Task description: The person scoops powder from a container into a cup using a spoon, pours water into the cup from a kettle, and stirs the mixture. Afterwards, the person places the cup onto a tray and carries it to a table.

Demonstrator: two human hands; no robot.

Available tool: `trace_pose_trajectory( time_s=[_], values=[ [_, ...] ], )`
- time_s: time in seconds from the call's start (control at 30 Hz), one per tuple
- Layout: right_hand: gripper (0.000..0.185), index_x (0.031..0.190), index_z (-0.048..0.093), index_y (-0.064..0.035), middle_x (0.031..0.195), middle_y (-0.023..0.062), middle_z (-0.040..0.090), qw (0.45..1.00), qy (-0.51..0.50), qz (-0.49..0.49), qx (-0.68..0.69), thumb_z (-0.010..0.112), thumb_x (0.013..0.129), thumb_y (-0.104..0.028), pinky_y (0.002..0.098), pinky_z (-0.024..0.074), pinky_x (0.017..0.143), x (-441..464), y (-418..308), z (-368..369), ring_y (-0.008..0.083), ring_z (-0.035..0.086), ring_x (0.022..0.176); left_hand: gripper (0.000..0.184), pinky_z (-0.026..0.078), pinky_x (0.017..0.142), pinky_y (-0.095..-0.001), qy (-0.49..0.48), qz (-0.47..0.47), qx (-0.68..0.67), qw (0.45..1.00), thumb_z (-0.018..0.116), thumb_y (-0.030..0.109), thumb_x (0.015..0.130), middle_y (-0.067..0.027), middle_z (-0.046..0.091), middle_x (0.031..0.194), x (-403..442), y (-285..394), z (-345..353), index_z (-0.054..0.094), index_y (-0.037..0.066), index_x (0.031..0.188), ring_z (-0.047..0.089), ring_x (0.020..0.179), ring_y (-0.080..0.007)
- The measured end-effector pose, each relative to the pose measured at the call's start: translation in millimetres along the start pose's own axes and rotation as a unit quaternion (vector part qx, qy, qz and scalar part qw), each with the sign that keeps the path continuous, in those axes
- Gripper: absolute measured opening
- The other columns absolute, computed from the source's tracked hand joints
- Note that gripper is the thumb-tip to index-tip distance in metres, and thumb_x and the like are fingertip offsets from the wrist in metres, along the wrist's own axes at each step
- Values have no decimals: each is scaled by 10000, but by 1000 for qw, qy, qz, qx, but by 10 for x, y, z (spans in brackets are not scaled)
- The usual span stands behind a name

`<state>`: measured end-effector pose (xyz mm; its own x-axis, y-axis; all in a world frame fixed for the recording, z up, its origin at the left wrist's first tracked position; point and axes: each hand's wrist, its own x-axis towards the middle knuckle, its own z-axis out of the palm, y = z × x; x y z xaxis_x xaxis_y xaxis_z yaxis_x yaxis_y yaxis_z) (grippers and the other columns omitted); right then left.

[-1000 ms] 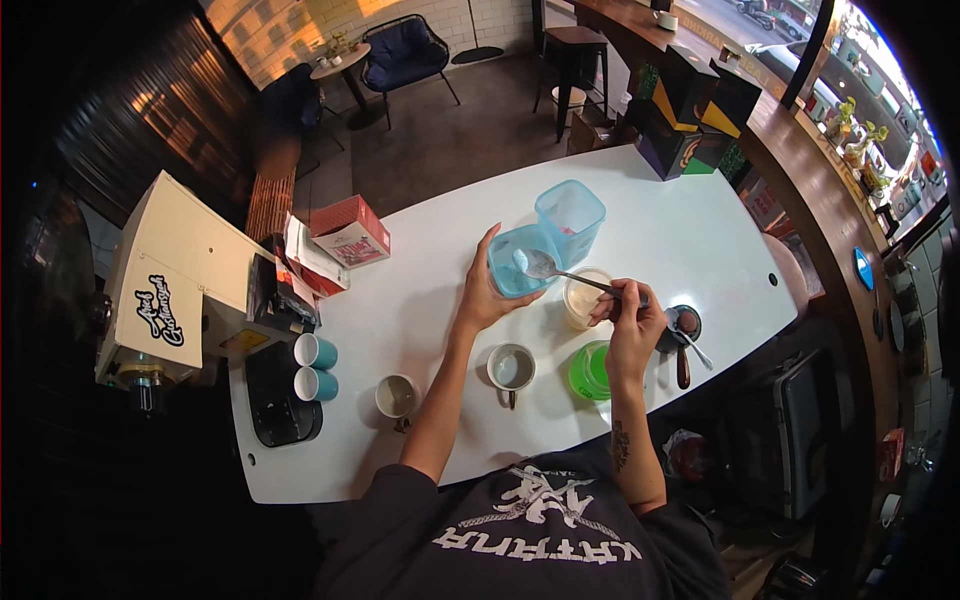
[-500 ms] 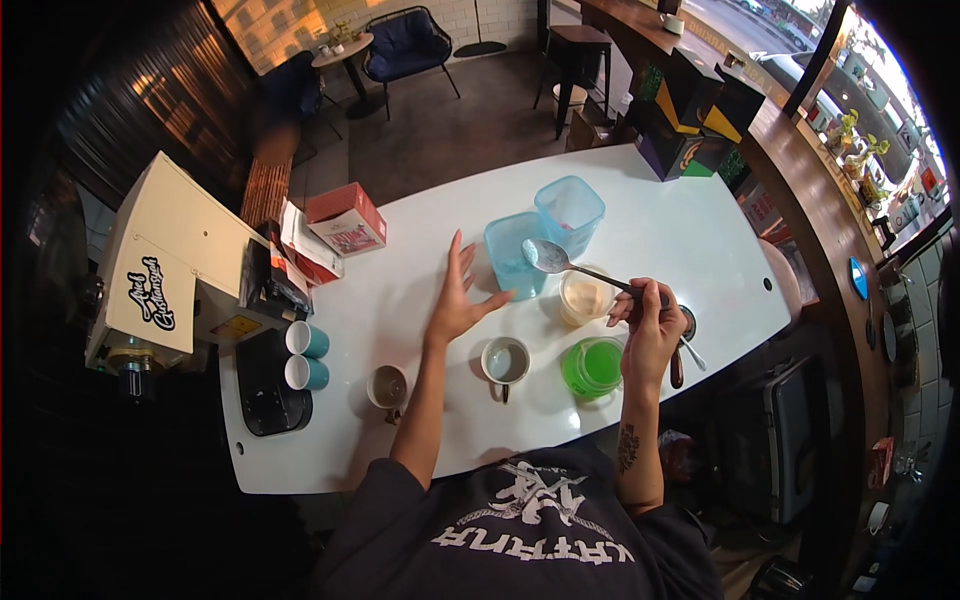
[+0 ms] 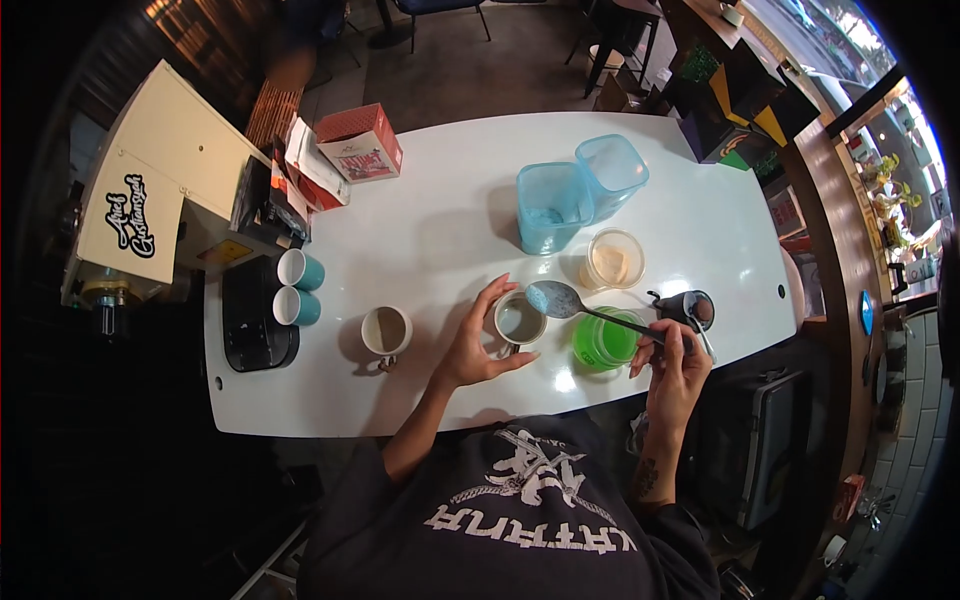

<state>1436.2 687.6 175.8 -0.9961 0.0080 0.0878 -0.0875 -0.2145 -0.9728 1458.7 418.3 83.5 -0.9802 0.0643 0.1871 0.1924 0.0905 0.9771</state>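
My left hand curves around the left side of a mug, its thumb and fingers spread apart; whether it touches the mug is unclear. In my right hand is the dark handle of a spoon. The spoon's bowl carries pale blue powder and hangs beside the mug's right rim. Under the spoon handle stands a green container. Behind it is a clear round tub with something beige inside. Two blue plastic containers stand farther back, the nearer one holding some powder.
Another mug stands to the left. Two teal cups sit by a black tray and a cream machine. A red box is at the back left. On the right lies a dark round tool.
My left hand has let go of the nearer blue container and moved to the mug. My right hand has brought the spoon from that container toward the mug. The view has tilted down.
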Motion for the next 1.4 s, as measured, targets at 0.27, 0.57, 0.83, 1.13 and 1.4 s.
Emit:
trace_pose_trajectory(
  time_s=[0.27, 0.57, 0.83, 1.13, 1.4],
  values=[
    [253, 1041, 644, 107, 845, 146, 652, 983, -96, -50, -147, 491, 1065, -93, 309, 564, 609, -136, -6, 115, 209, 679, 645, 916, 466, 1058, -374, 32, -17, 33, 999, 919, 182, 687, -146, 602, 1325, 61, -107, 121, 428, 53, 1450, 595, 1230, -247],
    [277, 1029, 623, 119, 862, 162, 649, 974, -96, -107, -174, 471, 1074, -109, 301, 551, 590, -100, -81, 135, 210, 674, 650, 750, 491, 1003, -352, 25, 0, -8, 1000, 884, 140, 733, -116, 608, 1249, 87, -97, 134, 480, 57, 1360, 610, 1169, -215],
    [311, 1100, 589, 109, 864, 201, 661, 995, 18, -86, 43, 439, 1087, -163, 318, 530, 532, 112, -86, 21, 224, 652, 619, 753, 489, 1017, -336, -5, -4, 11, 1000, 893, 68, 713, -74, 585, 1300, 135, 19, 65, 498, 64, 1354, 599, 1183, -189],
    [380, 1188, 563, 102, 1050, 228, 649, 998, -7, -51, 47, 405, 1098, -231, 330, 562, 632, 341, 11, 99, 241, 682, 823, 743, 488, 1014, -319, -24, -5, 0, 1000, 894, 58, 707, -78, 600, 1292, 209, 19, -46, 511, 57, 1344, 606, 1170, -161],
    [382, 1194, 557, 91, 1088, 228, 659, 998, -38, -22, 52, 422, 1093, -252, 335, 585, 668, 615, 155, 392, 250, 697, 893, 733, 501, 995, -324, -15, -22, -23, 999, 894, 69, 713, -75, 621, 1242, 247, -19, -37, 508, 51, 1336, 618, 1138, -158]
  ],
)
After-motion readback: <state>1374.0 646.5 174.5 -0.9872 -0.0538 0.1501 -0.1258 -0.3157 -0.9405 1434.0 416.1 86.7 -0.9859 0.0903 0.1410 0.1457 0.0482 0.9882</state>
